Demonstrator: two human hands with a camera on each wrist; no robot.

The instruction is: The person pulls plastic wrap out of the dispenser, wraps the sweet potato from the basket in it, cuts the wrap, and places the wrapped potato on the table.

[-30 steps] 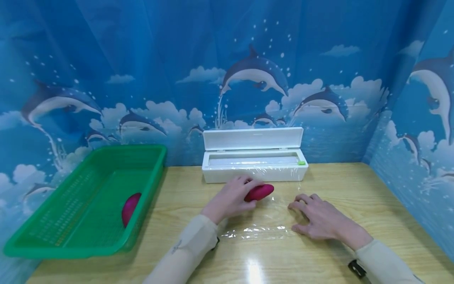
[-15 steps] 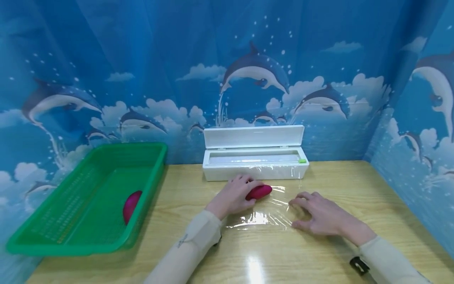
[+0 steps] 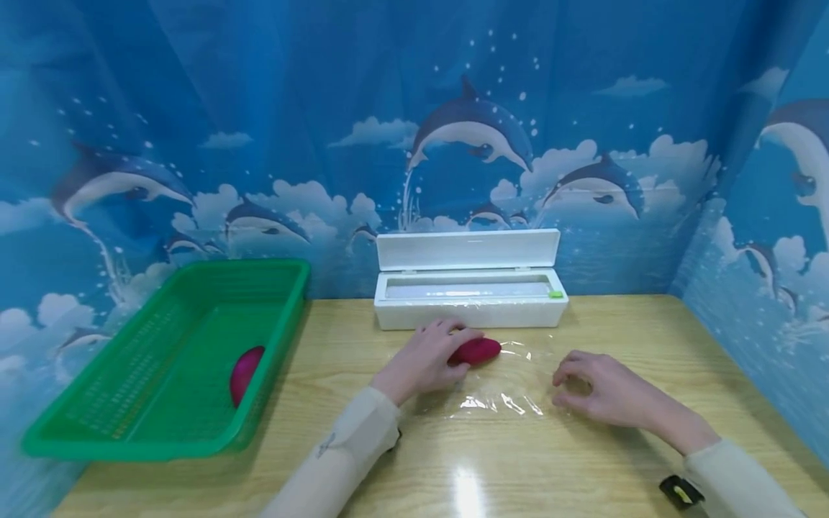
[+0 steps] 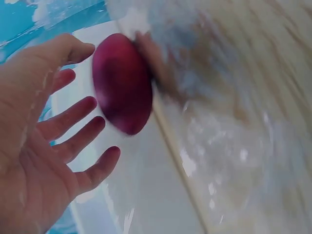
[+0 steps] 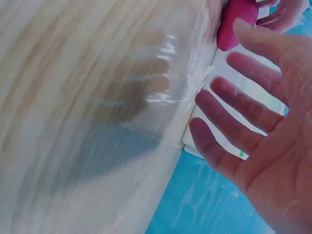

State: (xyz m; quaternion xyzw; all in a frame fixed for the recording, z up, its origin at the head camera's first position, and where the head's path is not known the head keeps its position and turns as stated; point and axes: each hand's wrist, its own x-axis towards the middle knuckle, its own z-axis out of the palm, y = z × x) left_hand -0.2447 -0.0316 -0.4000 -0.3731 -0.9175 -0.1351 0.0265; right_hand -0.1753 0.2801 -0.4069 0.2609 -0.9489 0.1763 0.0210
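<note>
A smooth magenta oval with a tapered end, shaped like a sweet potato [image 3: 477, 351], lies over a sheet of clear plastic film [image 3: 499, 403] on the table. My left hand [image 3: 430, 360] holds it, thumb on one side and fingers on the other; part of it is hidden under the hand. The left wrist view shows the oval [image 4: 122, 84] at the thumb and fingertips. To the right of the film is my right hand [image 3: 605, 388], fingers loosely bent and nothing between them. In the right wrist view its fingers [image 5: 229, 119] are spread apart.
Behind the hands stands a white film dispenser box [image 3: 469, 314] with its lid raised and a green slider [image 3: 555, 294] at one end. On the left, a green basket [image 3: 294, 324] has another magenta oval [image 3: 246, 374] inside. A dolphin-print curtain [image 3: 337, 86] closes off the back.
My right hand has moved right, away from the film's right edge. My left hand stays on the magenta oval. The film's glossy creases have shifted.
</note>
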